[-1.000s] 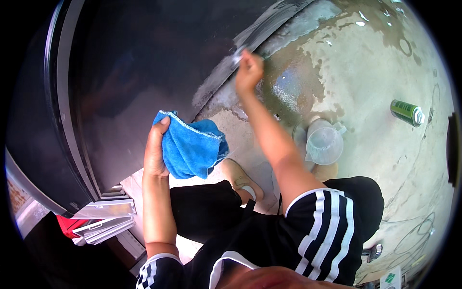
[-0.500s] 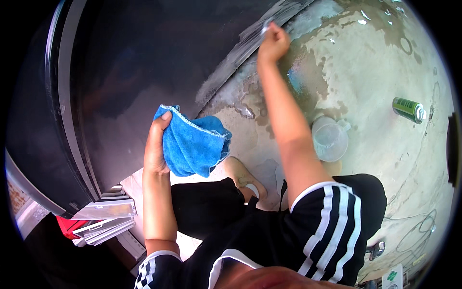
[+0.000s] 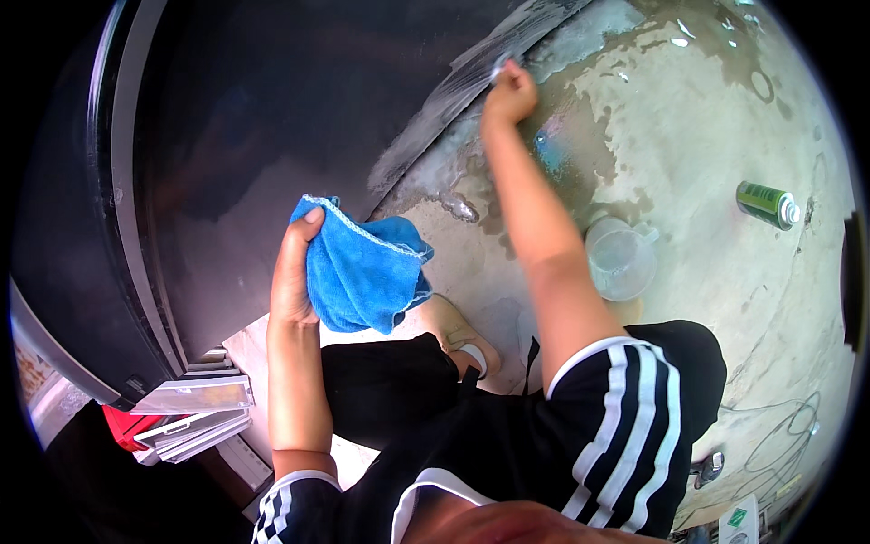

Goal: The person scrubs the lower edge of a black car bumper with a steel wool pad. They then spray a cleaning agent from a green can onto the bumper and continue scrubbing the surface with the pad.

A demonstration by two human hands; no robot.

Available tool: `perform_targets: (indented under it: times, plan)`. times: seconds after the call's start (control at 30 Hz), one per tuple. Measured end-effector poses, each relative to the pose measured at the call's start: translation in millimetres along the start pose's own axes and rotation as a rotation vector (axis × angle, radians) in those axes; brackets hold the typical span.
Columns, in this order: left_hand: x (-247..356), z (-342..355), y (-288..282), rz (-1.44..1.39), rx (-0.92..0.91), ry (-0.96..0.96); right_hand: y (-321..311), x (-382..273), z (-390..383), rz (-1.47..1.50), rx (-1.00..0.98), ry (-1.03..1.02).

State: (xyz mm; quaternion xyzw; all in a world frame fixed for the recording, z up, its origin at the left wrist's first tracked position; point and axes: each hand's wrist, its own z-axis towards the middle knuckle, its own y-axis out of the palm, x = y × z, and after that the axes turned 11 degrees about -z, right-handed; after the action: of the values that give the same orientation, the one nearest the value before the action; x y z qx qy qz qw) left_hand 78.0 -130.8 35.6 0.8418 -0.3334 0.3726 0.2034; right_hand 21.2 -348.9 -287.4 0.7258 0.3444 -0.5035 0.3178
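Observation:
My left hand is closed on a bunched blue cloth with a pale stitched edge, held up in front of a large dark, glossy panel. Reaching far forward, my right hand has its fingers closed at the panel's lower edge. A small whitish bit shows at its fingertips, too blurred to name. Pale smeared streaks run along that edge, on both sides of the hand.
Wet patches and white scraps mark the concrete floor. A translucent plastic jug stands right of my forearm, with a green spray can lying farther right. A loose cable coils at lower right. Flat white panels lean at lower left.
My right hand has slid a short way nearer along the panel's edge. The left hand and the blue cloth stay almost where they were.

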Motion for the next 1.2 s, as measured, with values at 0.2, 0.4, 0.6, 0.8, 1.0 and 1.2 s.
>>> perform_targets:
  times: [0.2,0.4,0.6,0.8,1.0,1.2]
  plan:
    - [5,-6,1,0.017,0.030,0.007,-4,17,-104,-0.239,-0.093,-0.069]
    - [2,-5,10,-0.010,-0.033,0.012,-1,25,-21,-0.186,0.047,-0.080]
    - [5,-5,5,0.029,0.017,-0.019,-2,46,-82,-0.037,-0.113,-0.040]
    - [1,-4,13,0.029,0.044,-0.024,4,-8,19,-0.095,0.074,-0.104]
    - [-1,-6,8,0.041,0.099,-0.038,3,-16,-60,0.021,-0.098,-0.002]
    - [-8,-18,8,0.021,0.072,-0.037,13,-16,21,0.027,0.010,0.054]
